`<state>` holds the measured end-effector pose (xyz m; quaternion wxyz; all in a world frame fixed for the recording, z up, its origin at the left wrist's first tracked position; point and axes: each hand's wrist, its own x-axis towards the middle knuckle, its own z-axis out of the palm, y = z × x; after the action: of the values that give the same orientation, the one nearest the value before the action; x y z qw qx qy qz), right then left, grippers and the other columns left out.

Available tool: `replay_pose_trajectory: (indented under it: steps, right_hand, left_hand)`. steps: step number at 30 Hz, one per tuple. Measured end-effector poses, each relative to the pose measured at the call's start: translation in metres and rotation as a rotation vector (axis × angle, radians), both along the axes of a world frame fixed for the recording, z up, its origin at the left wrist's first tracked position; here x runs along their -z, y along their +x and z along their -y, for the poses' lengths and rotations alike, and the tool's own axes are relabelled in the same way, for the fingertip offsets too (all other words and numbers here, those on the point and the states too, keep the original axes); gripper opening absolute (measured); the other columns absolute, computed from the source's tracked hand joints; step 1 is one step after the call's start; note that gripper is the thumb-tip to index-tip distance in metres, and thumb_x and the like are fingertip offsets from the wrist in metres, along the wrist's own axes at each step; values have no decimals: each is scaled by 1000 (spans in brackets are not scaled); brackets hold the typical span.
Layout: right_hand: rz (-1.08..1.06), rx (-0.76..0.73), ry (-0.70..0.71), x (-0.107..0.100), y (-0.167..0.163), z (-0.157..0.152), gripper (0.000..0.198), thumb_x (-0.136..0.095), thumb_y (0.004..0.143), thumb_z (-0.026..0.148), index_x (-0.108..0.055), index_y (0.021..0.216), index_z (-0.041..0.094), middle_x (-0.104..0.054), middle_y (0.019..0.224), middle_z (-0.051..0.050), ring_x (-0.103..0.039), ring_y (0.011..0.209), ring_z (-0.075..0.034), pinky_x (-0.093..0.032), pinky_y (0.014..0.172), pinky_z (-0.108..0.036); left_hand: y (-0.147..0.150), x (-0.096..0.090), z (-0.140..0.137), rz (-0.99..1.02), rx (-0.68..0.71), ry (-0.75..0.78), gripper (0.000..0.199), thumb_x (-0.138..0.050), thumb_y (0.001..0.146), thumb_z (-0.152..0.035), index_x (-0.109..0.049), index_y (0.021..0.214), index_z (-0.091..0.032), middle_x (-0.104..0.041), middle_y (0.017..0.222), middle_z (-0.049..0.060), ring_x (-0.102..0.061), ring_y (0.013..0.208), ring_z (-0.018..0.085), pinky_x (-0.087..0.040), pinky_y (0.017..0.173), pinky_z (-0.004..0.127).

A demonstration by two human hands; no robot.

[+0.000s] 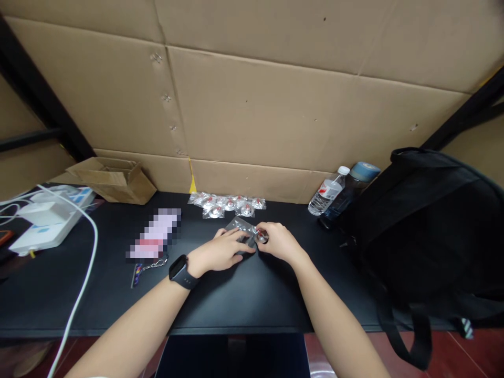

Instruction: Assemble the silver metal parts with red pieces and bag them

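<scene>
My left hand (pixel 222 251), a dark watch on its wrist, lies palm down with fingers spread over a clear plastic bag (pixel 240 224) on the black tabletop. Just to its right, my right hand (pixel 280 241) pinches a small round silver piece with red on it (pixel 262 236) at the bag's edge. Whether the piece is partly inside the bag I cannot tell. Behind both hands lie several similar silver-and-red pieces (pixel 229 205), each in clear wrapping, grouped near the cardboard wall.
An open cardboard box (pixel 132 184) and a white power strip (pixel 51 226) with cables stand at left. A blurred-out pinkish item (pixel 155 233) with a keychain (pixel 136 274) lies nearer. At right are a water bottle (pixel 326 194), a blue-capped bottle (pixel 364 171) and a black backpack (pixel 433 236).
</scene>
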<state>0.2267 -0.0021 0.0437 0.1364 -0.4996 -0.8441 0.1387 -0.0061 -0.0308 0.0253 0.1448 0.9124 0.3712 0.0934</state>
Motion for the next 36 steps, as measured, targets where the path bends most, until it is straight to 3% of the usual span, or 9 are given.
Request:
replay_pose_trajectory:
  steps: [4,12,19,24,36]
  right_hand:
    - [-104,-64,-7,9,1,-6,32,-80,72,19,-70,102,23,-68,89,-2,-64,79,-17,-46,72,-25]
    - [-319,-221,-129,17,4,-10,37,-65,82,2,-69,112,24,-62,108,-3,-64,74,-10,-52,71,-22]
    - [-165,-18,67,22,-6,-10,37,-80,79,22,-66,113,29,-62,109,-1,-63,80,-14,-49,73,-26]
    - [-133,85,71,27,-11,-14,35,-82,78,29,-67,110,28,-64,106,0,-64,77,-14,-46,67,-25]
    - [-107,175,132,27,-26,-19,31,-82,79,40,-69,103,27,-68,99,1,-66,82,-17,-41,66,-25]
  left_hand:
    - [2,-9,2,-10,11,-74,44,-62,92,-21,-65,128,-45,-46,154,1,-42,142,29,-30,112,48]
    - [-2,-8,1,8,6,-109,44,-66,90,-29,-64,130,-45,-43,157,3,-39,144,31,-18,116,58]
    - [0,-14,3,6,0,-42,31,-60,92,-28,-73,118,-40,-41,160,1,-36,147,33,-21,116,60]
    - [3,-16,11,-74,-25,-8,38,-58,90,-21,-73,119,-40,-34,164,-2,-20,154,38,-22,116,66]
    - [-8,-17,16,-133,-110,-101,57,-54,84,-6,-71,122,-45,-31,165,-3,-11,154,45,-18,113,75]
